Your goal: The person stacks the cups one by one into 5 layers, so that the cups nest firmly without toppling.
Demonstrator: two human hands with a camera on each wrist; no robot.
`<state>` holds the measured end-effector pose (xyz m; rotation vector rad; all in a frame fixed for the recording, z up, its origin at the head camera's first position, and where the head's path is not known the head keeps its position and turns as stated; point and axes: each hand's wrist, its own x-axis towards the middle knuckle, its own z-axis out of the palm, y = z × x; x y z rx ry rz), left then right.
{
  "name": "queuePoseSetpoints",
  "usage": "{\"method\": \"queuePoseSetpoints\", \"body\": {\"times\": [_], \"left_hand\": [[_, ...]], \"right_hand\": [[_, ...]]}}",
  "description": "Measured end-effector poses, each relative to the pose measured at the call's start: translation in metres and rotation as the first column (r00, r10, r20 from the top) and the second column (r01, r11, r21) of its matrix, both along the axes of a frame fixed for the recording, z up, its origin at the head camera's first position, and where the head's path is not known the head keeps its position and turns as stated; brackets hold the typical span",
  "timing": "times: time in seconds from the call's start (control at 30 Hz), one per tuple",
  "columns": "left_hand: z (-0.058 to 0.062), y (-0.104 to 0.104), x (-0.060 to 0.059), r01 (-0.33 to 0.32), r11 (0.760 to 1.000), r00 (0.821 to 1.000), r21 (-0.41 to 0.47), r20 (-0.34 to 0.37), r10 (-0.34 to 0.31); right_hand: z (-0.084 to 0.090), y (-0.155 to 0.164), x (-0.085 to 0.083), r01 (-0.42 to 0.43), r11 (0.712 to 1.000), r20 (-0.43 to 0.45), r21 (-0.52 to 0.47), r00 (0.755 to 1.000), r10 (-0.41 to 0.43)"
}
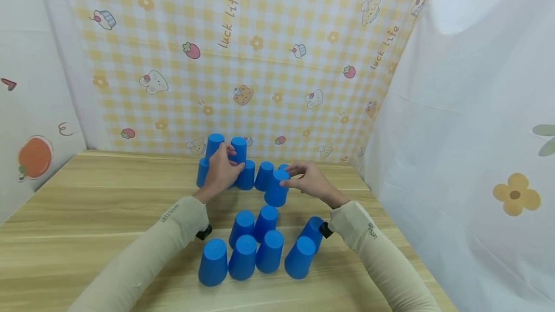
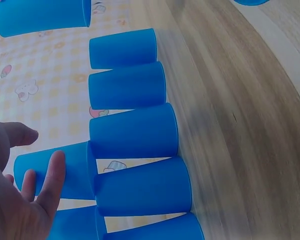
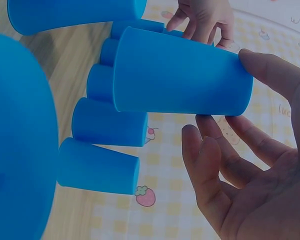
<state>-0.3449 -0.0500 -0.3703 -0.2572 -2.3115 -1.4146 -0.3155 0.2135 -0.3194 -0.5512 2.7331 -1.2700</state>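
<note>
My right hand (image 1: 310,181) pinches an upside-down blue cup (image 1: 275,190) near its narrow closed end, thumb on one side and fingers on the other. In the right wrist view that held cup (image 3: 182,72) hangs in front of a row of cups. My left hand (image 1: 222,170) is beside two blue cups on the upper level, one of them the upper right cup (image 1: 239,148). In the left wrist view its spread fingers (image 2: 54,180) lie over an upper cup (image 2: 77,170); whether they touch it is unclear. Below stands a row of inverted cups (image 1: 263,176), partly hidden by my hands.
Nearer on the wooden table (image 1: 108,215) stand several more inverted blue cups, among them a front left cup (image 1: 213,262) and a front right cup (image 1: 300,258). A checked cloth (image 1: 260,71) hangs behind, with white cloth (image 1: 455,124) at the right.
</note>
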Motion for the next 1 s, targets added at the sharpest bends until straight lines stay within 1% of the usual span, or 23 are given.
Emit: {"method": "queuePoseSetpoints", "body": {"times": [0.13,0.33,0.47,0.63,0.8,1.0], "left_hand": [[-0.0011,0.0013,0.0009,0.033,0.999,0.999,0.008,0.008,-0.033],[-0.0022,0.0037,0.0029,0.090,0.996,0.995,-0.022,0.034,-0.089],[-0.0008,0.0043,0.0028,0.121,0.992,0.991,-0.030,0.059,-0.119],[-0.0014,0.0024,0.0012,0.132,0.991,0.989,-0.035,0.076,-0.129],[-0.0031,-0.0010,0.0003,0.128,0.991,0.989,-0.038,0.085,-0.124],[-0.0031,-0.0030,0.0013,0.130,0.991,0.985,-0.040,0.118,-0.124]], "right_hand": [[-0.0005,-0.0004,-0.0001,-0.005,1.000,-0.002,-0.003,1.000,0.005],[-0.0002,-0.0006,0.0008,-0.006,1.000,-0.003,-0.003,1.000,0.006],[-0.0007,-0.0006,0.0003,0.002,1.000,-0.001,-0.001,1.000,-0.002],[-0.0003,-0.0012,-0.0004,0.009,1.000,0.002,0.003,1.000,-0.009],[0.0010,-0.0020,-0.0005,0.005,1.000,0.008,0.001,1.000,-0.005],[0.0023,-0.0026,-0.0006,0.009,1.000,0.016,0.002,1.000,-0.009]]}}
